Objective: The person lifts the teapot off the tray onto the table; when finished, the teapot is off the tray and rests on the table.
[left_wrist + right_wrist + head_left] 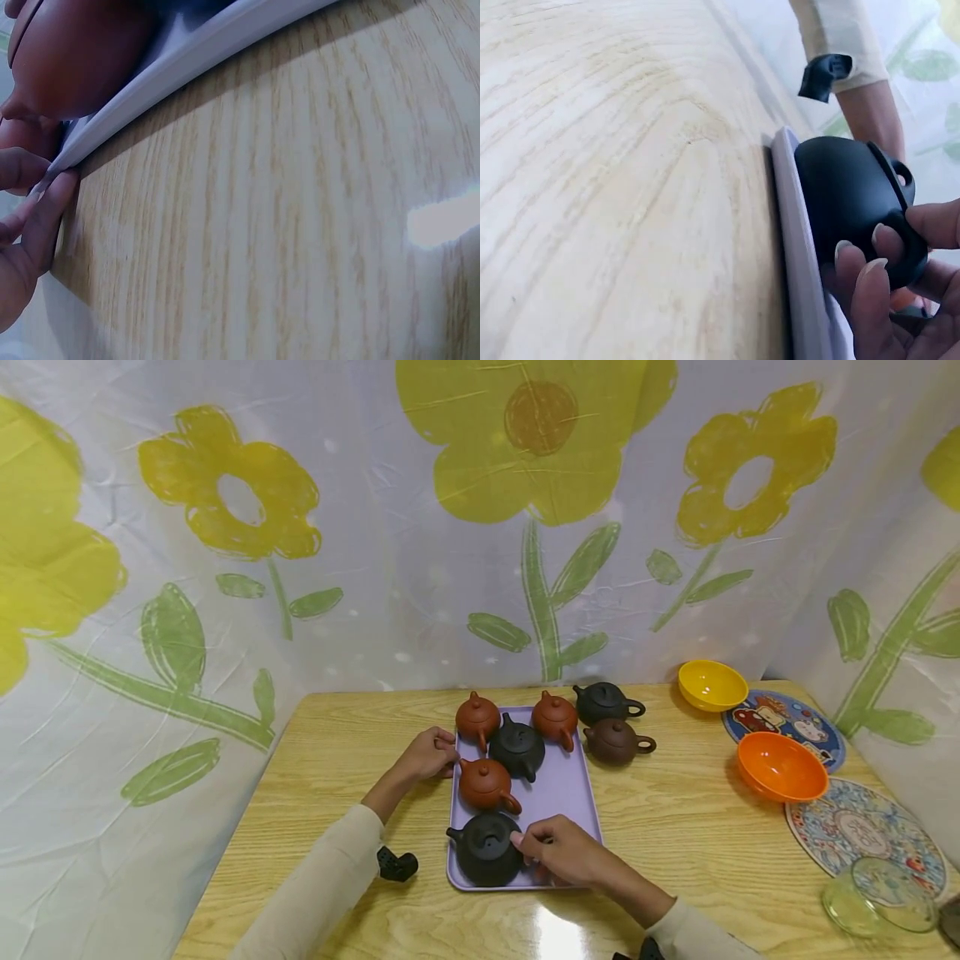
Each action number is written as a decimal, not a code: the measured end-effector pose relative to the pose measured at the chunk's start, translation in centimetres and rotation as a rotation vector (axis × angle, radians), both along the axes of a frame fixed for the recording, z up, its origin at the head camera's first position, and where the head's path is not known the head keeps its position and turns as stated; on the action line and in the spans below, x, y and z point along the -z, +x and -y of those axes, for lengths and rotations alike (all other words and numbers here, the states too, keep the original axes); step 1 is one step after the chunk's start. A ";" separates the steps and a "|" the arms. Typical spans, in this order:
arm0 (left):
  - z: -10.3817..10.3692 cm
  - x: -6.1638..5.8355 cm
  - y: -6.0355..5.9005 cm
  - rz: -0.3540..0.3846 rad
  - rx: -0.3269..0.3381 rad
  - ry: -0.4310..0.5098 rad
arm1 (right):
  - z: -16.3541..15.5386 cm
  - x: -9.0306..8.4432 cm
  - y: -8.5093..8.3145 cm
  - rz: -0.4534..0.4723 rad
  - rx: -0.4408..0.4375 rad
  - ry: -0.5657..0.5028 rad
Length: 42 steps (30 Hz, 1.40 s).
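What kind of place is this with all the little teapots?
Probably a home-style tabletop set up for handling tea ware, not a real kitchen. A wooden table holds a purple tray of small clay teapots, bowls sit to one side, and a flower-printed sheet hangs behind.

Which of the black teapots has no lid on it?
The black teapot at the near end of the lavender tray, gripped by the right hand. Its top is open; the other two black ones are lidded.

Lidless black teapot (pixel 486 849) upright on tray's (pixel 564 785) near end
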<state>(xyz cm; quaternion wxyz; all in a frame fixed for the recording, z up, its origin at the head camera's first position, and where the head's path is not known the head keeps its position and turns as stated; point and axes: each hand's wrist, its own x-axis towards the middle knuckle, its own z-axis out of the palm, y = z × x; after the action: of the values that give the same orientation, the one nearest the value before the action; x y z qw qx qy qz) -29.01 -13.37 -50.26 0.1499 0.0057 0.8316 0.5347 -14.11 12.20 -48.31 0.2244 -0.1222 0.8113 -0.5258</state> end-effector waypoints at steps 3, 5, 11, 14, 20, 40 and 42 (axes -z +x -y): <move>0.1 0.0 0.0 0.008 0.003 0.019 | -0.4 -0.2 -0.2 -0.003 -0.011 -0.013; 0.1 0.1 -0.1 0.009 0.000 0.021 | -0.7 -0.4 -0.3 -0.007 -0.020 -0.025; 0.1 0.2 -0.2 0.000 -0.002 0.024 | -1.9 -1.2 -0.6 -0.013 -0.059 -0.060; 0.1 0.2 -0.2 0.000 -0.002 0.025 | -2.7 -1.6 -0.7 -0.023 -0.071 -0.068; 0.1 0.2 -0.2 0.004 0.001 0.020 | -4.5 -2.4 -0.8 -0.041 -0.056 -0.058; 0.1 0.3 -0.3 0.014 -0.004 -0.012 | -13.3 -3.0 -2.9 -0.082 -0.009 0.009; 0.1 0.4 -0.4 0.015 -0.003 -0.012 | -14.1 -3.0 -3.1 -0.075 0.003 0.015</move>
<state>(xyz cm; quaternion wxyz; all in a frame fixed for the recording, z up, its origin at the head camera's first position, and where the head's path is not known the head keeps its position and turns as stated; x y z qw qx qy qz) -29.36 -13.50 -50.61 0.1553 -0.0004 0.8338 0.5298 -17.25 26.30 -45.34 0.1937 -0.1388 0.8232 -0.5153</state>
